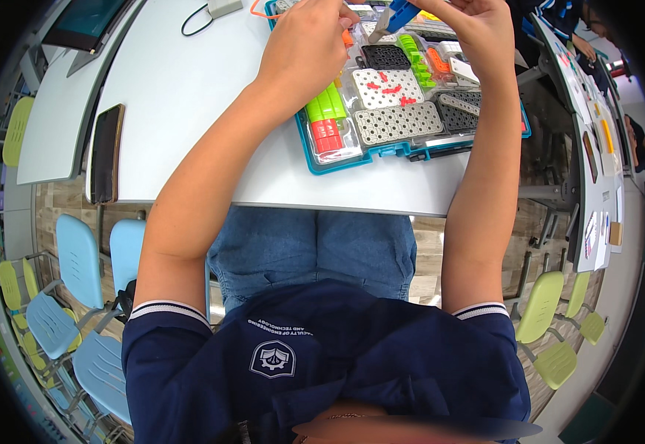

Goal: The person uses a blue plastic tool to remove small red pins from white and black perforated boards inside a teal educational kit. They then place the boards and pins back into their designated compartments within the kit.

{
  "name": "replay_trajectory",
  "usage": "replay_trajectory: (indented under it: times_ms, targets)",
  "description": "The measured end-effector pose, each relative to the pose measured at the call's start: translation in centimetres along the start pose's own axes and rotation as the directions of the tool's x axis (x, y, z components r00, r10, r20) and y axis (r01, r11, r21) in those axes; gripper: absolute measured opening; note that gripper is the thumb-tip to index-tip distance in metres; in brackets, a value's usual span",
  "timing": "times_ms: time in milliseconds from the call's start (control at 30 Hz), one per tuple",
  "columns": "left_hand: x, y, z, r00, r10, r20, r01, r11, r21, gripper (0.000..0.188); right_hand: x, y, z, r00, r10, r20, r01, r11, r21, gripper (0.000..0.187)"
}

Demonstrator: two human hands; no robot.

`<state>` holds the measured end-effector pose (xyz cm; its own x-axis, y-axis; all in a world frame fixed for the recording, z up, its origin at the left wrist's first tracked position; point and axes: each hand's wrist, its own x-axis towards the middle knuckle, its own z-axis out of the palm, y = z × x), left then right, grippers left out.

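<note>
My left hand (309,50) is closed at the upper left of a teal-edged parts case (370,159), its fingertips together beside a small orange piece. Whatever those fingers hold, if anything, is hidden. Over the case's far part, my right hand (485,37) grips a blue-and-grey building piece (395,18) between thumb and fingers, partly cut off by the top edge. Inside the case lie grey perforated plates (399,123), a white plate (367,89) with small red connectors on it, a black plate (386,57), green toothed pieces (416,61), and green and red blocks (327,135).
The case stands on a white table (182,118). A dark phone (106,155) lies at the table's left edge. A grey box with a black cable (223,7) is at the back. Blue chairs (78,259) and green chairs (541,307) stand around; people are at the far right.
</note>
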<state>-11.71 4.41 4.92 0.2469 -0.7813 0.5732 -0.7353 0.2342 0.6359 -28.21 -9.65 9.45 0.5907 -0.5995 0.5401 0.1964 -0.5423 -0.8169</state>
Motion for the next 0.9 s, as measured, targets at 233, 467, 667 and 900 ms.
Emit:
replay_trajectory:
  times_ms: [233, 467, 667, 900]
  targets:
    - [-0.1, -0.1, 0.1, 0.999, 0.041, -0.003, -0.041, 0.999, 0.013, 0.027, 0.0, -0.6, -1.1, 0.999, -0.015, -0.044, 0.016, 0.999, 0.033, 0.019]
    - [0.0, 0.1, 0.0, 1.0, -0.009, 0.009, 0.009, 1.0, -0.005, 0.03, -0.1, 0.3, -0.6, 0.996, 0.074, 0.046, -0.077, 0.995, 0.062, 0.02]
    - [-0.1, 0.1, 0.2, 0.999, -0.029, 0.025, 0.029, 1.0, 0.007, 0.029, 0.3, 0.3, -0.7, 0.993, -0.026, -0.111, 0.024, 1.0, -0.017, 0.02]
    - [-0.3, -1.3, 0.9, 0.999, 0.052, 0.001, -0.052, 0.997, 0.049, 0.022, 0.3, -0.1, -0.9, 0.661, -0.494, -0.565, 0.358, 0.869, -0.341, 0.03]
